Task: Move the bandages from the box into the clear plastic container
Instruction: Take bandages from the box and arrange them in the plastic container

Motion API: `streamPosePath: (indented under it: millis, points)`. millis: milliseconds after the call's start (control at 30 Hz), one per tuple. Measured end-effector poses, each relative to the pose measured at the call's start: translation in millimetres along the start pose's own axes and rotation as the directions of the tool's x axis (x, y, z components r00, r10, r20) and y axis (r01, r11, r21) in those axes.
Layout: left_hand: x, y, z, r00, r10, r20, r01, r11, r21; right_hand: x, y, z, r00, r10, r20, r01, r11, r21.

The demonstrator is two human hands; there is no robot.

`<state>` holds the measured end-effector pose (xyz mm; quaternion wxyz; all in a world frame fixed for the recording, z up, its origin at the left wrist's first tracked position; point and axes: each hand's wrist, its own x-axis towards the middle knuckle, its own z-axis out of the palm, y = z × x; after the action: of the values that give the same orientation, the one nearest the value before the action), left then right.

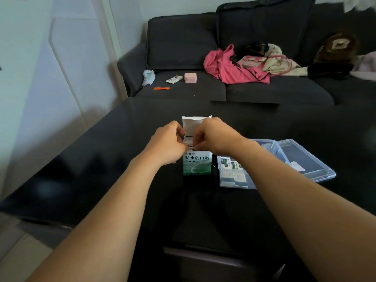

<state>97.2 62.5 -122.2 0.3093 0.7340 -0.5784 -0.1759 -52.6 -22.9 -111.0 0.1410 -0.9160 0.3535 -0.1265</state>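
Over box [197, 163], both hands curled.

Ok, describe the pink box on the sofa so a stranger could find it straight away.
Look at the dark sofa behind the black table, on its left seat cushion. The pink box sits there, right of a white packet. It is the only small, squarish pink thing; the pink cloth is crumpled and larger.

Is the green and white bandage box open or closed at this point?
Open. The green and white cardboard bandage box stands upright with its white top flap raised behind both hands, and white contents show in its mouth.
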Motion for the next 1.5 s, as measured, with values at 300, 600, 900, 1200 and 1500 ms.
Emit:
streamPosePath:
  millis: [300, 600, 900, 1200, 1500]
  points:
    - [-1.8, 2.6, -1.2, 1.000, -0.011, -0.021, 0.010, 0.999, -0.034, -2.7, 1.3, -22.1, 0.993, -0.034, -0.113, 0.042, 0.997, 0.066]
    - [-3.5, 10.0, 1.8, 0.950, 0.135, -0.281, -0.160, 0.985, -0.068, -14.7, -0.1, -47.3, 0.991, -0.012, -0.136, 0.044, 0.971, 0.235]
    - [-7.6, 24.9, -0.1, 0.947, 0.221, -0.234, -0.264, 0.949, -0.172, -21.3, -3.1, -62.9, 0.973, -0.043, -0.227, 0.134, 0.906, 0.402]
    - [-21.6, 48.9, 6.0, 0.972, 0.115, 0.206, 0.076, 0.672, -0.736, -25.8, -4.1, -64.4, 0.956, 0.009, -0.293, 0.171, 0.795, 0.582]
    - [-23.7, 53.7, 16.8, 0.963, 0.016, 0.270, 0.156, 0.784, -0.601, -28.8, -12.6, -37.9, 0.962, 0.067, -0.266, 0.060, 0.894, 0.445]
